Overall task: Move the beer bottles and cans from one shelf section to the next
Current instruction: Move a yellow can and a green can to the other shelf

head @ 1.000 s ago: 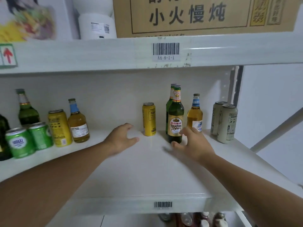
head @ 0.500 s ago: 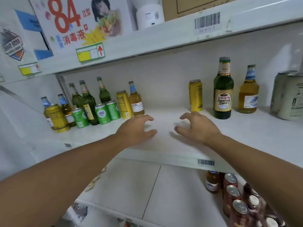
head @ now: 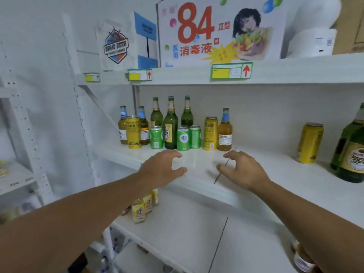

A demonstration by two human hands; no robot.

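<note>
On the left section of the white shelf [head: 201, 180] stands a cluster of beer: three green bottles [head: 171, 125], amber bottles with blue caps [head: 225, 133], yellow cans [head: 210, 133] and green cans [head: 183, 139]. To the right, past the seam, a yellow can [head: 310, 143] and a green bottle [head: 352, 154] stand at the frame edge. My left hand [head: 161, 168] hovers open just in front of the green cans. My right hand [head: 243, 170] hovers open over the seam, near the amber bottle. Neither hand touches anything.
Above, an upper shelf [head: 275, 72] carries a white "84" carton [head: 218, 32], other boxes and price tags. A lower shelf [head: 187, 223] holds small yellow bottles [head: 138, 211]. A grey upright [head: 25, 123] and another rack stand at the left.
My view has swung left, from the right group of bottles to the left cluster. Both hands moved left with it, staying open and empty.
</note>
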